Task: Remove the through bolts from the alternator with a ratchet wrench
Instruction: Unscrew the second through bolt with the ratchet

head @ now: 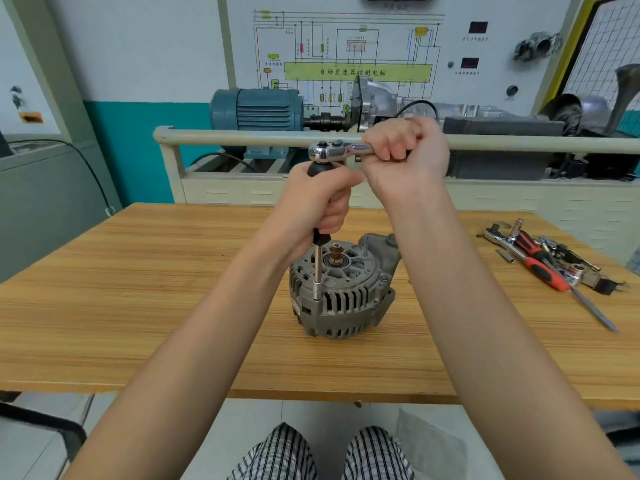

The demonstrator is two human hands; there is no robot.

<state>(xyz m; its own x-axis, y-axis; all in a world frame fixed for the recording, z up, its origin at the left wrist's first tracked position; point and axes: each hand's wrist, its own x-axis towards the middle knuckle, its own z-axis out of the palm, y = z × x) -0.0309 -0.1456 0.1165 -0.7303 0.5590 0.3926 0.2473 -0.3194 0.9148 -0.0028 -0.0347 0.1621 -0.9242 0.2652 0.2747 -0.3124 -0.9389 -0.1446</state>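
Green bar (358,72) on wiring-diagram board (485,46) reads "自动变速器控制电脑"; other labels too small to read.

Both bare forearms reach up from lower frame, converging at upper centre. Left hand (317,199) fisted, fingers curled round upright black grip. Right hand (403,150) higher, just right, fingers clenched round horizontal chrome handle, knuckles facing camera.
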